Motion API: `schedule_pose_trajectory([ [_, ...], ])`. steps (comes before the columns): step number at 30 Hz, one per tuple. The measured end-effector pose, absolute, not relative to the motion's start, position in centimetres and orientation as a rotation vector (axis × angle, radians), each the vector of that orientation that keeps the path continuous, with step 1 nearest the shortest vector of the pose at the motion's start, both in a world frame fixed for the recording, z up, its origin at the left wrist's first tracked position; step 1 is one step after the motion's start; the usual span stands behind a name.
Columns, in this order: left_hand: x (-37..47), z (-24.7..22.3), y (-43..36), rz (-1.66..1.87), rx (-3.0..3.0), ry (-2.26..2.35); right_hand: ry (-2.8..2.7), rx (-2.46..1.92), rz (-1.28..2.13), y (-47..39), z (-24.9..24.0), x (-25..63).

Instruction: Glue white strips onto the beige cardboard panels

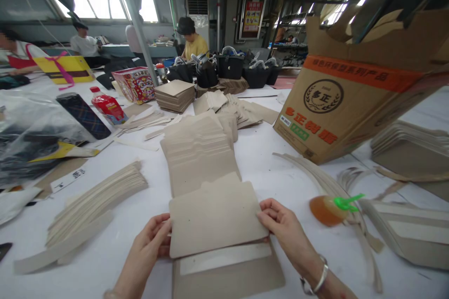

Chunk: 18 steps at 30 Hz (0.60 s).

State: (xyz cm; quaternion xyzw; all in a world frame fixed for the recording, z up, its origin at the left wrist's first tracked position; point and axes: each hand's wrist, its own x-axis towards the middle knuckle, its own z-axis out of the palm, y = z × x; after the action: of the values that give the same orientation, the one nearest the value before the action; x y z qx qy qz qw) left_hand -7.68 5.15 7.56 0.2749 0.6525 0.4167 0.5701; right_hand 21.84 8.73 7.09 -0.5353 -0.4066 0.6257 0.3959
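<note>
A grey-beige cardboard panel [217,217] with rounded corners is held by its two side edges. My left hand [152,240] grips its left edge, thumb on top and fingers underneath. On the right edge, my right hand [282,222] pinches it the same way; a silver bangle circles that wrist. Below it lies another cardboard panel [231,280] with a pale strip [224,258] across it. A fanned row of similar cardboard panels [199,154] stretches away just beyond. To the right rests a bottle of amber liquid [328,211] with a green nozzle.
Cardboard strips [98,201] lie in a bundle at left, and loose curved strips [361,233] at right. A large open carton [315,107] stands back right, near stacked panels [414,149]. Behind are a red bottle [108,105], black bags [229,65] and a person in yellow [196,46].
</note>
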Motion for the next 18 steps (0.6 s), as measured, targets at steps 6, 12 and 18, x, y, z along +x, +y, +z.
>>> schedule_pose_trajectory([
  [6, -8.3, 7.4, 8.3, 0.926, 0.627, 1.471, -1.106, -1.309, 1.59, 11.5, 8.8, 20.9],
  [12, -8.2, 7.4, 10.3, 0.869, 0.678, 1.474, -1.254, -1.241, 1.485, 10.1, 11.3, 21.1],
  [18, -9.0, 8.9, 12.6, 1.027, 0.9, 1.545, -1.101, -1.14, 1.6, 6.7, 12.0, 21.9],
])
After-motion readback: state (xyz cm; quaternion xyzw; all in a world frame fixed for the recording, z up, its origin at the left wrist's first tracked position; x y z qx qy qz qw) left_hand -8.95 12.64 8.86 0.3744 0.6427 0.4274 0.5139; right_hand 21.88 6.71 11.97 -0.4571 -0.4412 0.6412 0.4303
